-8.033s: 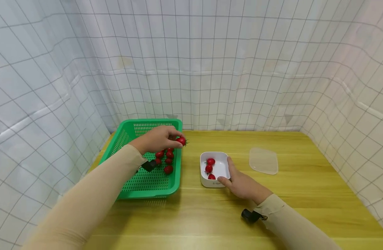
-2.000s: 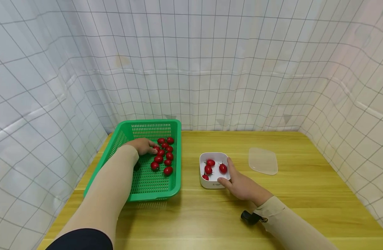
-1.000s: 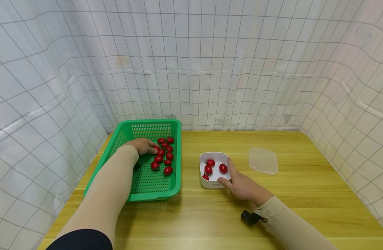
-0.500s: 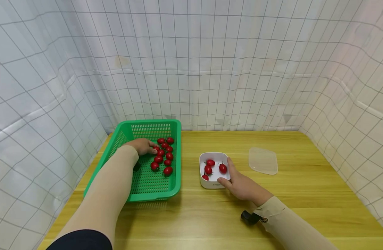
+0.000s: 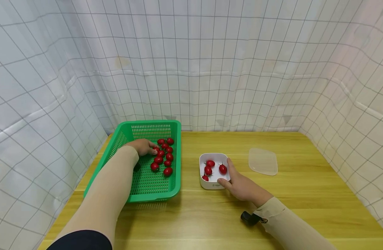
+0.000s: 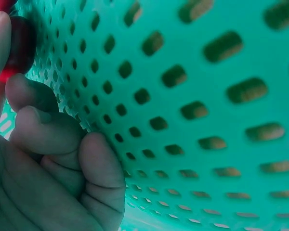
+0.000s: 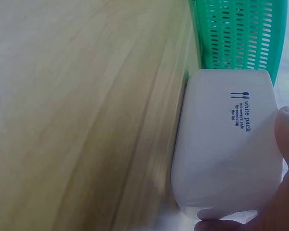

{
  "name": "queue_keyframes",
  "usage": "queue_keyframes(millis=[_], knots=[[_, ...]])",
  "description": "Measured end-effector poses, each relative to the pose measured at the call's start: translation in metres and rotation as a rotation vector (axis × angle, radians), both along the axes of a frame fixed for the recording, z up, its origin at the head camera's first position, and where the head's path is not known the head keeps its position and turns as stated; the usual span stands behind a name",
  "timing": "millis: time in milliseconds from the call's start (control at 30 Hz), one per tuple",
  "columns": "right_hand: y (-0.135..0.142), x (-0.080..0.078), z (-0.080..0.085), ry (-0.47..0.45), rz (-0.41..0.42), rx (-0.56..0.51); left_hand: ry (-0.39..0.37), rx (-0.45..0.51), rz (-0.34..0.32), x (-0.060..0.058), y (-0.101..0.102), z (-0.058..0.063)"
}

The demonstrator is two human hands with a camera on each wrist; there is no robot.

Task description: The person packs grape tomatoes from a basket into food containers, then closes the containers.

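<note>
My left hand (image 5: pixel 142 146) reaches down into a green plastic basket (image 5: pixel 175 189) and pinches a cherry tomato (image 5: pixel 156 149) between thumb and fingertips. Up close in the left wrist view, a dark red tomato (image 6: pixel 23 45) shows beside the thumb, while the other fingers are curled in near the perforated wall. Several more cherry tomatoes (image 5: pixel 167 171) lie along the basket's right side. My right hand (image 5: pixel 242 185) grips the right side of a white square food container (image 5: pixel 212 185), thumb over its front rim. Several tomatoes (image 5: pixel 223 169) with green stems lie inside it.
A translucent lid (image 5: pixel 263 161) lies flat on the wooden table (image 5: pixel 210 222), right of the container. White checked curtains (image 5: pixel 204 69) enclose the table at the back and both sides. The basket stands at the left, a hand's width from the container.
Eight seconds ago my left hand held a tomato above the basket's right rim; now it is down among the tomatoes. The container holds one more. Both hands have stayed still these last two seconds.
</note>
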State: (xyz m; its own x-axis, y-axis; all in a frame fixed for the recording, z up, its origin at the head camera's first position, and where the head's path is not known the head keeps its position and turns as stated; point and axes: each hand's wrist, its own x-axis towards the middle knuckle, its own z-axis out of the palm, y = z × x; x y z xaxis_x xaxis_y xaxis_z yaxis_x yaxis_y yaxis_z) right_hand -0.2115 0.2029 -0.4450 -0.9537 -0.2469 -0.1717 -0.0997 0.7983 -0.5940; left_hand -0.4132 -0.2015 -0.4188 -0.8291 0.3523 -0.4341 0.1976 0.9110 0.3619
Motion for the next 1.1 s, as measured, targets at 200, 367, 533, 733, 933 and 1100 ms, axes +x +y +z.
queue_keyframes(millis=[200,367,533,733,933,1100], knots=[[0.001,-0.001,-0.001,0.004,-0.005,-0.005,0.010,0.011,-0.006,0.001,0.002,0.000],[0.002,0.000,-0.001,0.007,-0.009,-0.002,0.048,0.001,-0.046,0.003,0.004,0.004],[0.002,0.001,0.000,0.003,-0.008,-0.014,0.080,-0.023,-0.089,0.005,0.005,0.012],[0.001,0.000,-0.001,-0.004,-0.006,-0.015,0.129,0.000,-0.071,0.004,0.002,0.025],[0.001,0.000,-0.001,-0.006,-0.008,-0.005,0.148,0.053,-0.052,0.003,-0.003,0.041],[0.002,0.001,0.000,-0.009,-0.008,-0.005,0.187,0.135,-0.039,0.007,-0.004,0.059]])
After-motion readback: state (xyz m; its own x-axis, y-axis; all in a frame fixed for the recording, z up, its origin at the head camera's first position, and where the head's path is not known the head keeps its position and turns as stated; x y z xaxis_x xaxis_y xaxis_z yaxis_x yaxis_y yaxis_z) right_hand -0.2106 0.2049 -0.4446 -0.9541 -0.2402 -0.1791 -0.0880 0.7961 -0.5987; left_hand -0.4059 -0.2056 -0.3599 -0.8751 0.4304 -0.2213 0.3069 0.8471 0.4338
